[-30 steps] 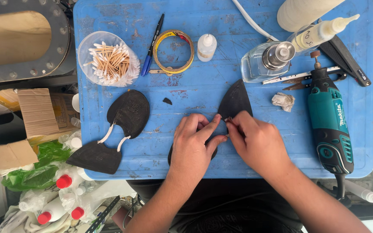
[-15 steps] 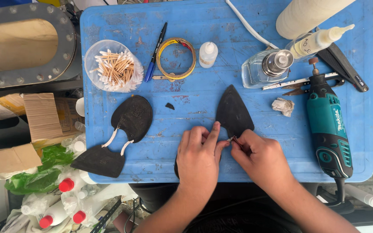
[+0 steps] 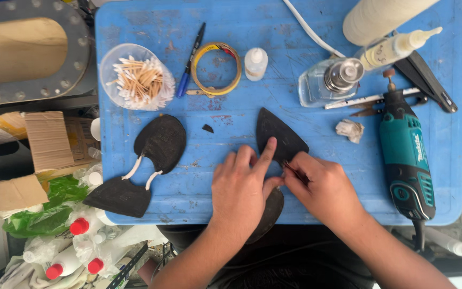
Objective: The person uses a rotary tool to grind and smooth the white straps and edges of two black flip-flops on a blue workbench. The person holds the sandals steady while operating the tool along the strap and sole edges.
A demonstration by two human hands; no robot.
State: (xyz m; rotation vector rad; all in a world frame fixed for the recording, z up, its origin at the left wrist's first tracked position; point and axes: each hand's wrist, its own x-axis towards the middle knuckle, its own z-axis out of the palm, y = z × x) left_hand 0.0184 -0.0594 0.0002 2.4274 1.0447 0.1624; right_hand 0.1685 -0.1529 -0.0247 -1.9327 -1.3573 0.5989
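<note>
1. Head view: our left hand (image 3: 241, 184) presses flat, fingers open, on the black sole (image 3: 279, 142) at the table's (image 3: 135, 27) front edge.
2. Our right hand (image 3: 322, 184) pinches a thin tool (image 3: 293, 172) at the sole's edge.
3. Another sole pair (image 3: 145, 166), joined by white sticks, looks done; ours seems midway.

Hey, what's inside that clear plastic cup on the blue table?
The clear cup holds a loose heap of thin wooden sticks with pale tips, like cotton swabs. Whatever lies beneath the heap, at the cup's bottom, is covered by the sticks.

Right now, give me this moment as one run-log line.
left hand: pressing black sole piece | right hand: pinching thin tool at sole edge | surface: blue table | nearby: teal rotary tool
</note>
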